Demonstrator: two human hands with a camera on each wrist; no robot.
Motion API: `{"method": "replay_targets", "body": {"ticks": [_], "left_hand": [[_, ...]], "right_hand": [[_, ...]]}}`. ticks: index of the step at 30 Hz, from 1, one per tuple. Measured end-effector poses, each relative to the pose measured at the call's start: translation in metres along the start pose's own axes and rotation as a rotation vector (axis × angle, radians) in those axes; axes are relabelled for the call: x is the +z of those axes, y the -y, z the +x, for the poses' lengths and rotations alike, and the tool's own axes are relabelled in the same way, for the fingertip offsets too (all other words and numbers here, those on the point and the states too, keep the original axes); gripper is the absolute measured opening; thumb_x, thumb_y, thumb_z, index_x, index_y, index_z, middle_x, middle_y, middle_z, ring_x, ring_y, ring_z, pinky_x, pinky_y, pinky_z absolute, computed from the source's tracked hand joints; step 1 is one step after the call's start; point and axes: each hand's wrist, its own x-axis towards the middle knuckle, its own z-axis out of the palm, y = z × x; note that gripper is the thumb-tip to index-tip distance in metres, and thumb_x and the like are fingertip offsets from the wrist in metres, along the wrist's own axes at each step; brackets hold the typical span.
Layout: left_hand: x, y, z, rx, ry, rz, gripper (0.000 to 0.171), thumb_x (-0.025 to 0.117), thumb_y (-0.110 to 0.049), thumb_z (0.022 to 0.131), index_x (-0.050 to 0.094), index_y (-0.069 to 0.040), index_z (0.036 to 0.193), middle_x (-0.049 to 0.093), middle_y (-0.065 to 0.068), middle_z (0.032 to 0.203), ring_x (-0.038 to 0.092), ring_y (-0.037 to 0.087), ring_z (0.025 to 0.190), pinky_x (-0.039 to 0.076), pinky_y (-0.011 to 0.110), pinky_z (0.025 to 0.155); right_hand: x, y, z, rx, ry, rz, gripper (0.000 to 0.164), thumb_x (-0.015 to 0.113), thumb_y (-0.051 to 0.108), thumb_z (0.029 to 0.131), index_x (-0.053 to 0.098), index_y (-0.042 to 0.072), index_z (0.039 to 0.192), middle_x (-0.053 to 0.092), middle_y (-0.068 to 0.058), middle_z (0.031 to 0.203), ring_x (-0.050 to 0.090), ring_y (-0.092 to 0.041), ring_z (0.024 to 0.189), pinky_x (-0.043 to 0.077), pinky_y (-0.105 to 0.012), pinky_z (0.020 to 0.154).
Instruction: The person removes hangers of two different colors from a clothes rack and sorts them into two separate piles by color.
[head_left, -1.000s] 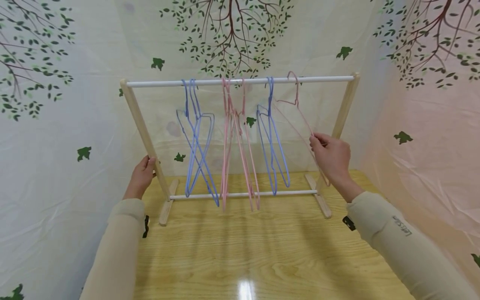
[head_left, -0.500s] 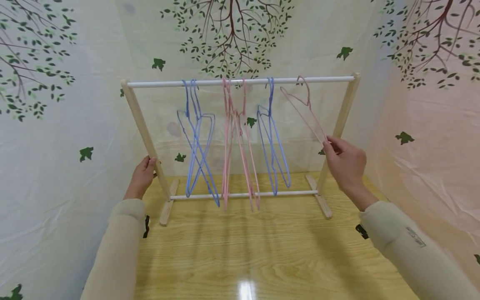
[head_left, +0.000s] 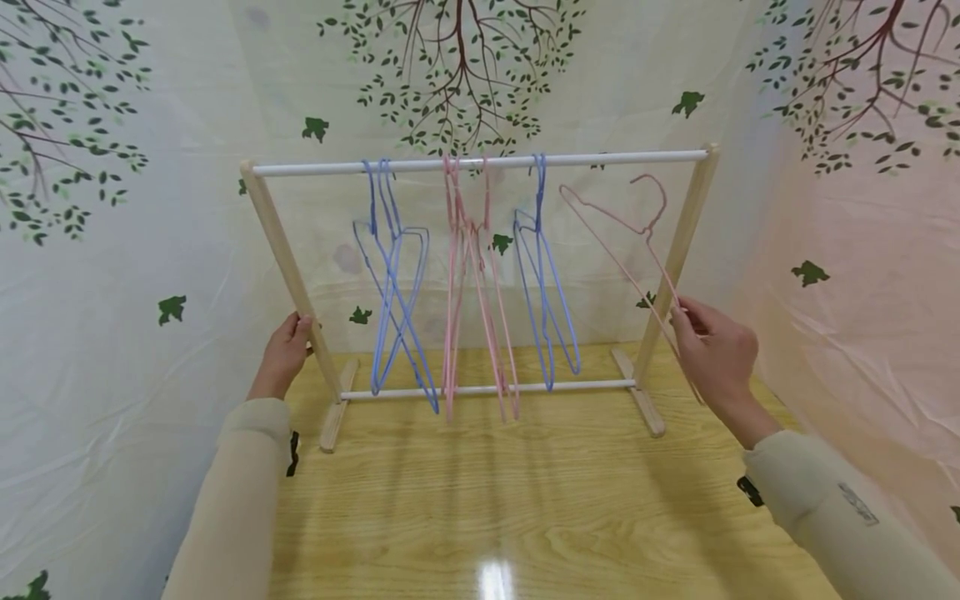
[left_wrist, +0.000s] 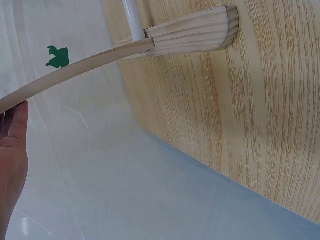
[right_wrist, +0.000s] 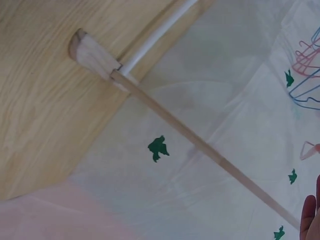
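Note:
A wooden clothes rack [head_left: 281, 242] with white rails stands on the table. My left hand [head_left: 285, 350] holds its left post, thumb on the near side; in the left wrist view that hand [left_wrist: 12, 160] shows partly at the edge. My right hand [head_left: 716, 346] pinches a pink clothes hanger [head_left: 663, 200] by its side wire, near the right post. This hanger tilts, and its hook is below the top rail, apart from it. Blue hangers [head_left: 393, 208] hang left on the rail, pink hangers [head_left: 489, 196] in the middle, and more blue hangers [head_left: 540, 200] right of them.
The wood-grain table [head_left: 480, 500] spreads in front of the rack. Behind and on both sides hang pale sheets with printed leaves and branches. The rack's wooden feet [head_left: 637, 396] rest on the tabletop, joined by a lower white rail [head_left: 570, 387].
My right hand has moved right and down with the pink hanger, whose hook has come off the top rail. My left hand stays on the left post.

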Motion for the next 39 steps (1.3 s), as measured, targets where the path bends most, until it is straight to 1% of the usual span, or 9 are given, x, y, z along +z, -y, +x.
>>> {"method": "replay_targets", "body": {"ticks": [6, 12, 18, 21, 27, 33, 39], "left_hand": [[-0.001, 0.0, 0.001, -0.008, 0.008, 0.007, 0.062, 0.027, -0.039, 0.109, 0.025, 0.005, 0.152, 0.037, 0.035, 0.143, 0.032, 0.045, 0.137, 0.035, 0.057, 0.112], [-0.002, 0.001, 0.001, -0.015, 0.009, 0.013, 0.062, 0.027, -0.039, 0.109, 0.024, 0.004, 0.154, 0.037, 0.034, 0.143, 0.032, 0.045, 0.138, 0.035, 0.057, 0.112], [-0.001, 0.001, 0.001, -0.015, 0.002, 0.005, 0.062, 0.027, -0.039, 0.109, 0.025, 0.005, 0.153, 0.038, 0.034, 0.142, 0.034, 0.045, 0.136, 0.035, 0.056, 0.112], [-0.001, 0.0, 0.001, -0.017, 0.001, 0.0, 0.062, 0.027, -0.039, 0.109, 0.026, 0.005, 0.152, 0.038, 0.034, 0.141, 0.034, 0.045, 0.136, 0.036, 0.056, 0.111], [-0.001, -0.001, 0.0, -0.023, 0.002, 0.004, 0.062, 0.027, -0.039, 0.109, 0.024, 0.005, 0.153, 0.038, 0.034, 0.141, 0.034, 0.045, 0.136, 0.035, 0.056, 0.112], [-0.001, -0.002, -0.001, -0.023, -0.005, 0.016, 0.06, 0.027, -0.038, 0.109, 0.026, 0.005, 0.152, 0.039, 0.034, 0.142, 0.035, 0.044, 0.136, 0.036, 0.056, 0.112], [-0.001, -0.003, -0.001, -0.024, 0.005, 0.01, 0.06, 0.026, -0.038, 0.109, 0.027, 0.004, 0.152, 0.038, 0.034, 0.142, 0.034, 0.044, 0.136, 0.035, 0.057, 0.112]], "right_hand": [[-0.006, -0.012, -0.012, -0.013, 0.002, 0.001, 0.016, 0.071, 0.002, 0.089, 0.077, -0.002, 0.103, 0.073, -0.018, 0.083, 0.045, 0.03, 0.077, 0.036, 0.005, 0.068], [-0.011, -0.023, -0.024, -0.032, 0.012, -0.017, 0.017, 0.073, 0.002, 0.087, 0.077, -0.001, 0.103, 0.074, -0.017, 0.083, 0.045, 0.031, 0.078, 0.034, 0.005, 0.065], [-0.018, -0.034, -0.034, -0.055, 0.004, -0.059, 0.019, 0.074, 0.003, 0.085, 0.077, 0.0, 0.104, 0.074, -0.014, 0.079, 0.043, 0.03, 0.08, 0.033, 0.001, 0.056], [-0.022, -0.039, -0.038, -0.072, 0.014, -0.075, 0.019, 0.074, 0.002, 0.085, 0.077, 0.0, 0.104, 0.074, -0.013, 0.079, 0.043, 0.029, 0.08, 0.034, -0.003, 0.052], [-0.026, -0.048, -0.049, -0.117, 0.031, -0.091, 0.019, 0.074, 0.002, 0.083, 0.078, 0.001, 0.102, 0.074, -0.012, 0.08, 0.045, 0.026, 0.08, 0.038, -0.002, 0.055], [-0.028, -0.055, -0.06, -0.136, 0.044, -0.088, 0.021, 0.075, 0.0, 0.08, 0.078, 0.0, 0.101, 0.074, -0.01, 0.077, 0.049, 0.022, 0.075, 0.04, -0.003, 0.051], [-0.033, -0.056, -0.067, -0.141, 0.098, -0.089, 0.022, 0.073, -0.001, 0.082, 0.077, -0.002, 0.104, 0.074, -0.011, 0.076, 0.05, 0.021, 0.076, 0.042, -0.002, 0.053]]}}
